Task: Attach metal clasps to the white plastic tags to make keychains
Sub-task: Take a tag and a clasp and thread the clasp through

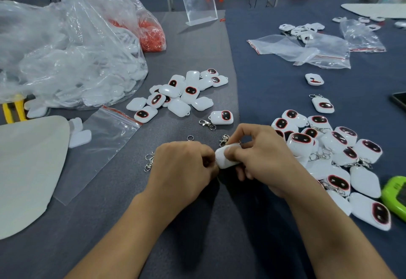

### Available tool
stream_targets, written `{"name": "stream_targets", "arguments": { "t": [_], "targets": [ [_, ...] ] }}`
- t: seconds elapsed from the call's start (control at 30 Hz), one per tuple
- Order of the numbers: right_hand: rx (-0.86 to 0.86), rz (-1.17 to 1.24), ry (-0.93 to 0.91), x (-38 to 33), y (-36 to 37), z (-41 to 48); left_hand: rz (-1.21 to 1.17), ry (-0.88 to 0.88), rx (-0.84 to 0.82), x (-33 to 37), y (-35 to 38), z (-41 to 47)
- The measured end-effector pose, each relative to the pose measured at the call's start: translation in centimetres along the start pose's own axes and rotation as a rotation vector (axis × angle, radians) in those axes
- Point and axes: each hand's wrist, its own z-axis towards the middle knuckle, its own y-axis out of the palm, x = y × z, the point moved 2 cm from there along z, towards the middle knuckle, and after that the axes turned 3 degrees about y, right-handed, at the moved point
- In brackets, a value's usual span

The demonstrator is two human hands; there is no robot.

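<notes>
While no writing is legible, the right hand (pixel 259 153) pinches a white tag (pixel 226 155) with a clasp (pixel 224 139) above the table (pixel 197 223); the left hand (pixel 184 166) closes at its edge. Loose tags (pixel 179 94) lie beyond, finished keychains (pixel 334 153) to the right, bags (pixel 66 54) at left.

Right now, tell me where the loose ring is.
The loose ring lies on the grey mat, just beyond the left hand, nearer than the tag pile.

Even, diffuse overhead light — soft shadow under the hands (pixel 222 160) on the surface (pixel 197 223); wide-angle bending at edges, glare on plastic bags (pixel 66 54).
</notes>
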Motion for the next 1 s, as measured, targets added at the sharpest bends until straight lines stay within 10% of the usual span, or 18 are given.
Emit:
{"name": "stream_targets", "arguments": {
  "t": [1.0],
  "targets": [
    [-0.178,0.614,0.144,-1.1,-0.4,-0.4,-0.964,-0.191,0.108,-2.0,-0.6,1.4]
  ]
}}
